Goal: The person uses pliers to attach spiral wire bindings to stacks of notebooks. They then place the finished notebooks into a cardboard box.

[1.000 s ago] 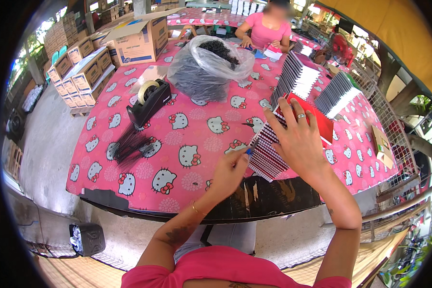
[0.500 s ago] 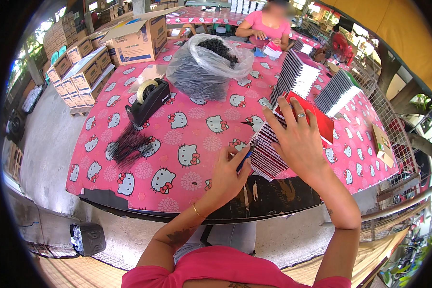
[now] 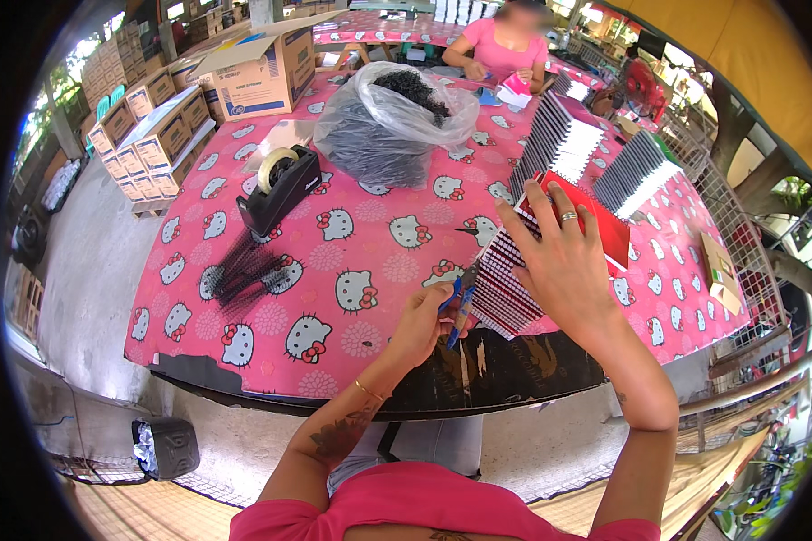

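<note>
At table edge, left hand (image 3: 421, 322) fingers closed on blue pen (image 3: 457, 311), right hand (image 3: 564, 261) spread flat, hiding notebook stack (image 3: 505, 288)

Plenty of open tablecloth (image 3: 334, 270) left of my left hand (image 3: 421, 322), but the tape dispenser (image 3: 278, 187) and bagged pile (image 3: 390, 126) block farther back, and notebook stacks (image 3: 559, 135) crowd my right hand (image 3: 564, 257).

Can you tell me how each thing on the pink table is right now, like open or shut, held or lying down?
Left hand: closed on a blue pen.
Right hand: open, flat on the card stack.
Plastic bag: open at top, full of dark pieces.
Tape dispenser: upright, roll loaded.
Cardboard box: flaps open.
</note>
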A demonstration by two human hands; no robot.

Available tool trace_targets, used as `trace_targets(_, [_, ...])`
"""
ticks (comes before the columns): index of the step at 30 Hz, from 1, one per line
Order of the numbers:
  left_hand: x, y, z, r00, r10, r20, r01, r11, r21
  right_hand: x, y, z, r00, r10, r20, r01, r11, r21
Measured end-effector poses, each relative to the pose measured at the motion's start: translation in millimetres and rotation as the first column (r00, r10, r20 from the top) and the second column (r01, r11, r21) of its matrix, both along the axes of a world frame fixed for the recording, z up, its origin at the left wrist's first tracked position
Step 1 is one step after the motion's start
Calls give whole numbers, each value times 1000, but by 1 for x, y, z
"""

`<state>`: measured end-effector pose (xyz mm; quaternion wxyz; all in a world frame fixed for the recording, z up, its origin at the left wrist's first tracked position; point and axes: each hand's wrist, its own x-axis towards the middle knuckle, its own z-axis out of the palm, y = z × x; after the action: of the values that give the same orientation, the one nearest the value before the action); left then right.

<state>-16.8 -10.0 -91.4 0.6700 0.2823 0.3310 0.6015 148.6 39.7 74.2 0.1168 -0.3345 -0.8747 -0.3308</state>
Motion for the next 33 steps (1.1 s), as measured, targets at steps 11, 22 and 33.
trace_targets(11, [3, 2, -5, 999, -17, 29, 17, 1000, -5, -1, -1, 1, 1000, 8, -6, -8, 1000, 1])
trace_targets(22, [5, 1, 0, 989, -43, 138, 42, 999, 9, -1, 0, 1, 1000, 1, -5, -1, 1000, 7])
trace_targets(33, [7, 3, -18, 905, 160, -395, -108, 983, 151, -2, 1, 0, 1000, 6, -11, -6, 1000, 1])
